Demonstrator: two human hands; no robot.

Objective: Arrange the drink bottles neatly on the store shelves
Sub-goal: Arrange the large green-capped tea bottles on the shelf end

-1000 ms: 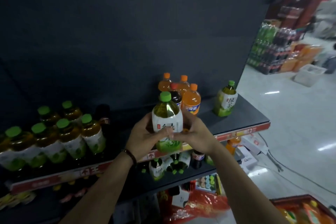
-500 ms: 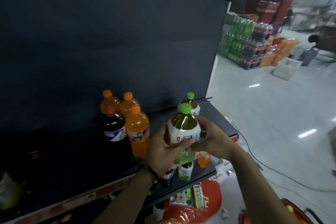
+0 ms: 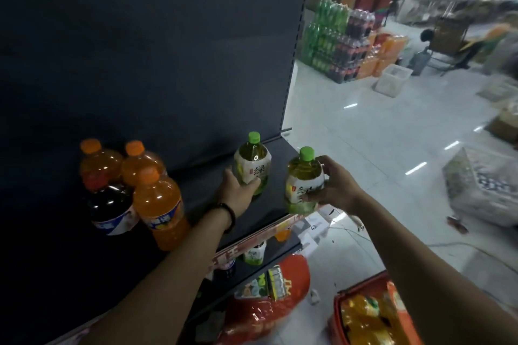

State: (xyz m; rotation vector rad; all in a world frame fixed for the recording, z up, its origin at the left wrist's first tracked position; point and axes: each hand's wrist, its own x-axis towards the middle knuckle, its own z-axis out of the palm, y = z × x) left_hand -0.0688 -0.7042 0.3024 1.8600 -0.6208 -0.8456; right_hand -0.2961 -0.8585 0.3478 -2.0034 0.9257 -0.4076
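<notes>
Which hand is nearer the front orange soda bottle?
Left. The left hand grips the rear green tea bottle just right of the front orange soda bottle; the right hand holds the other green tea bottle farther right.

Both forearms bare from wrist to frame edge; a dark bracelet (image 3: 226, 213) rings the person's left wrist
</notes>
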